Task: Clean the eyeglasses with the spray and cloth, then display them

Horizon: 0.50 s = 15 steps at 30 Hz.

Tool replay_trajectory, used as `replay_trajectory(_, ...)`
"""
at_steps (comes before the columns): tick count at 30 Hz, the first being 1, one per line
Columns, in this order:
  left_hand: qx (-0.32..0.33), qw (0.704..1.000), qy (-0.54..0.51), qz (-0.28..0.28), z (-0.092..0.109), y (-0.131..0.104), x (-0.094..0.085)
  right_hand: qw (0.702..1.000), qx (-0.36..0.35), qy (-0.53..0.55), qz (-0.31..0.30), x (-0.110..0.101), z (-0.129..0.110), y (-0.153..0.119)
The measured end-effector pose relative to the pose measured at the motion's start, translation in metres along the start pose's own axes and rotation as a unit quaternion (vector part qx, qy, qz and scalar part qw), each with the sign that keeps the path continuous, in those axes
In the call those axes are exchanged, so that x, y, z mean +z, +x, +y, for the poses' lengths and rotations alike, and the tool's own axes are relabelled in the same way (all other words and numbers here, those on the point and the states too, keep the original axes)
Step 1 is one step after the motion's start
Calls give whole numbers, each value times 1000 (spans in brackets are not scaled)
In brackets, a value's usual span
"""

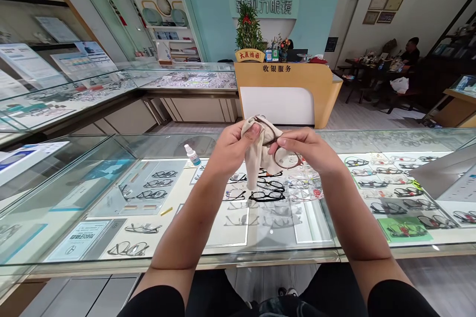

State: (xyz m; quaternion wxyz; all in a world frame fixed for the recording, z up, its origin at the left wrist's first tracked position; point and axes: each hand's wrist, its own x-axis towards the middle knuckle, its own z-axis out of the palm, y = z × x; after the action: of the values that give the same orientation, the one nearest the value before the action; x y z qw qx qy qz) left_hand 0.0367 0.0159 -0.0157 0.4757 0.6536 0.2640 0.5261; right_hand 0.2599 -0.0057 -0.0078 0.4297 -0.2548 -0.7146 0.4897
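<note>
The left hand (236,141) is closed on a soft, cream-coloured cloth (253,163), with the thumb pressing on top. The cloth is wrapped around one side of a pair of brown glasses with round lenses (288,159), and one end of it hangs down. The right hand (302,146) pinches the glasses near their middle, and the other round lens shows below its fingers. The glasses are up in the air, between the two hands, over a long, clear glass counter (167,262). Under them, black-rimmed glasses (267,196) lie in rows. A small white bottle with a blue bottom (192,155) stands near the left arm. A short yellow stick (166,211) lies nearer the front. Off to the right, a bright green sheet (394,235) has glasses on it.
</note>
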Motion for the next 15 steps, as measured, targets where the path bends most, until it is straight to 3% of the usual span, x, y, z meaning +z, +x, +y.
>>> replay_trajectory(3,-13,998,-26,-55,3,1,-6,1000,19,9,24,-4,-1,-3)
replay_trajectory(6,-17,997,-34,-69,3,-1,-1,998,40,15,40,-6,1,-4)
replay_trajectory(10,8,1000,-12,-21,-1,-4,10,999,29,21,35,-6,5,-2)
replay_trajectory(15,69,995,25,64,-7,-7,24,999,-20,22,-25,4,7,2)
